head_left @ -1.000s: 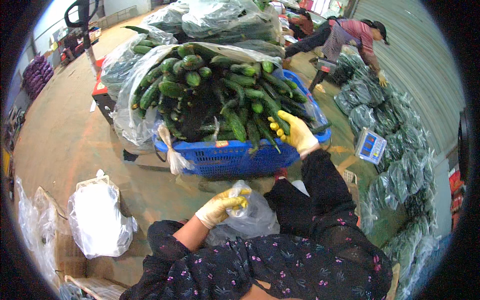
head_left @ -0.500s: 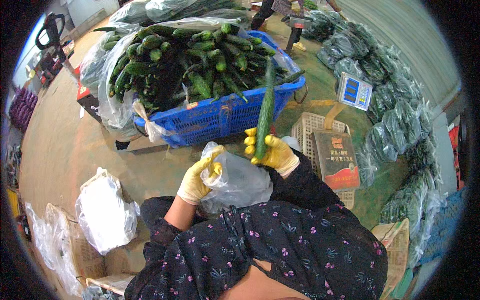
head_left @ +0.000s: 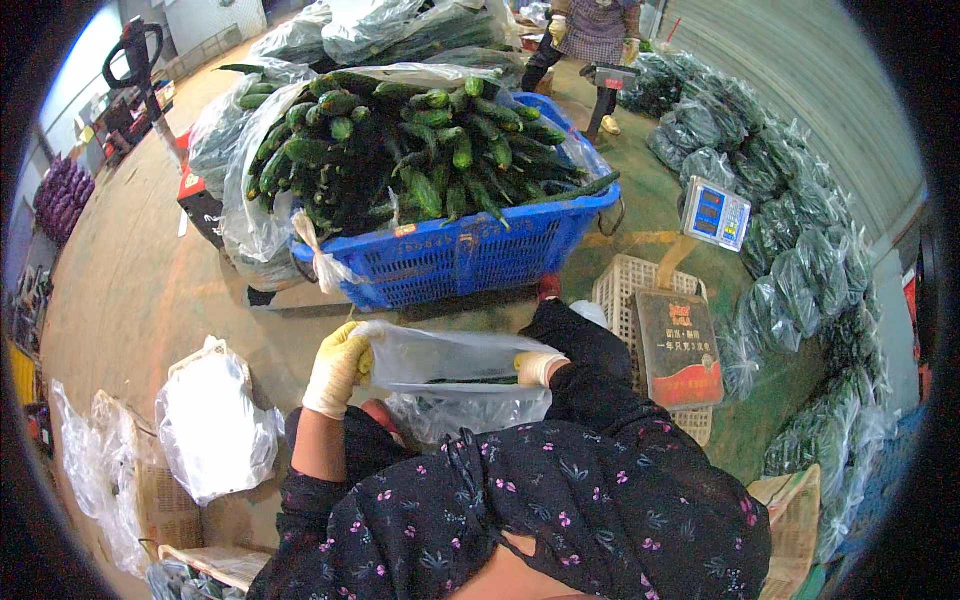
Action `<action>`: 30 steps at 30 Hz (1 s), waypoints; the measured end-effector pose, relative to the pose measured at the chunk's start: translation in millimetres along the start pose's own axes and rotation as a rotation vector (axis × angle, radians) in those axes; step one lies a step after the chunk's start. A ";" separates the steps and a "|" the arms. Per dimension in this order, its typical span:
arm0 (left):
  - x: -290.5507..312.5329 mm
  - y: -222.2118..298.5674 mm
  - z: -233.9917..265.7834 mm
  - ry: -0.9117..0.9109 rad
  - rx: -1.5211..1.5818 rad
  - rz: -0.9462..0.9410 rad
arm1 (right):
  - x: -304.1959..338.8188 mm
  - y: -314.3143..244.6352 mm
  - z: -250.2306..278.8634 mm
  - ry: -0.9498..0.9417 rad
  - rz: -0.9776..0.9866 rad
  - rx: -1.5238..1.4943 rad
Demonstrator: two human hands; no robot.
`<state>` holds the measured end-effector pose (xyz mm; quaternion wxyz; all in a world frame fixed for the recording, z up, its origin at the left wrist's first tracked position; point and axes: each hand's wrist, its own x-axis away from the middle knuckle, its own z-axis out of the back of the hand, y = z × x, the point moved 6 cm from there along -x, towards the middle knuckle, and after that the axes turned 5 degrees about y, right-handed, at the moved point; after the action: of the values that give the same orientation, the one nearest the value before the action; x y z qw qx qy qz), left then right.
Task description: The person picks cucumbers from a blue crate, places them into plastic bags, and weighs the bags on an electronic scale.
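Ahead of left grip (head_left: 343, 366), blue crate (head_left: 470, 262) of cucumbers (head_left: 427, 192); that grip clenches clear, stretched bag (head_left: 430, 352); right grip (head_left: 540, 367): can't tell.

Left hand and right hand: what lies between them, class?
A clear plastic bag spans from the left hand to the right hand, as the head view shows.

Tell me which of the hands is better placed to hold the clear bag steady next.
Likely the left hand: it grips the clear bag at its upper left edge, whereas the right hand looks partly covered by plastic.
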<state>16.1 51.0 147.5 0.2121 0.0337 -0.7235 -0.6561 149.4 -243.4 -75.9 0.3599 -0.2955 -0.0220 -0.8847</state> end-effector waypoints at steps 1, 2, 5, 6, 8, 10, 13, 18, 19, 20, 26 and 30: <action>-7.1 -5.4 1.1 0.025 -0.141 -0.049 | -3.1 5.9 -6.1 0.011 -0.016 0.019; -15.2 -19.2 1.0 0.086 -0.268 -0.030 | -3.3 12.7 -5.7 0.021 -0.030 0.047; -69.4 -94.5 5.3 0.099 -0.993 -0.330 | 6.5 37.4 2.7 -0.100 0.047 -0.033; -78.2 -118.0 9.7 -0.017 -1.137 -0.061 | 17.5 11.1 42.6 -0.205 0.089 0.022; -77.4 -145.5 -18.9 -0.411 -1.543 -0.512 | 52.4 4.2 109.9 -0.155 0.100 -0.510; -78.9 -152.9 -25.1 -0.311 -0.918 -0.085 | 92.3 -21.0 209.4 -0.099 0.103 -0.858; -61.7 -140.0 -41.4 -0.100 0.011 0.335 | 108.1 1.6 331.0 0.345 0.244 -1.010; -76.3 -138.2 -77.0 -0.393 0.306 0.288 | 38.0 110.7 453.5 0.999 0.018 -0.704; -78.8 -143.1 -79.4 -0.446 0.383 0.322 | 18.1 92.5 474.1 1.036 -0.031 -0.385; -76.1 -140.3 -79.2 -0.356 0.363 0.350 | 4.1 68.0 486.4 1.033 -0.091 -0.182; -76.7 -129.1 -85.6 -0.428 0.370 0.434 | -98.3 31.3 484.0 0.746 -0.476 0.406; -77.0 -123.6 -81.3 -0.438 0.305 0.395 | -126.6 56.1 485.8 0.907 -0.605 0.346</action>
<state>86.2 -16.8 12.2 0.1671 -0.2174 -0.8345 -0.4780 503.9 -83.7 246.7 0.1073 0.1966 -0.0932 -0.9701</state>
